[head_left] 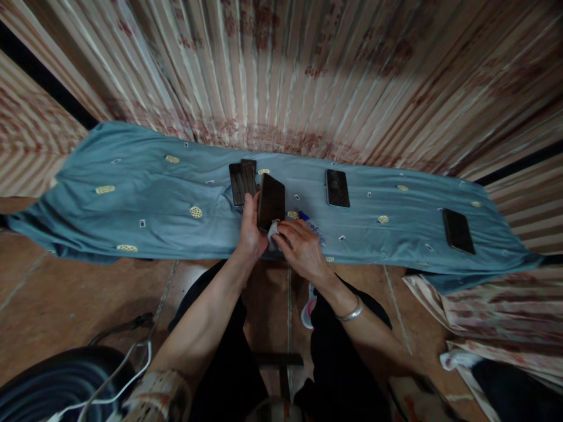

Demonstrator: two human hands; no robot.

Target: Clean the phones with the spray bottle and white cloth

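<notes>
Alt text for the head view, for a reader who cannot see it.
The left hand holds a dark phone upright over a blue cloth while the right hand presses a white wipe to its lower edge. Other phones lie on the cloth.

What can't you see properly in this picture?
- Head view: the white cloth is mostly hidden under the right hand.
- The lower edge of the phone in the left hand is covered by cloth and fingers.
- The blue thing beside the right hand is too small to name.
</notes>
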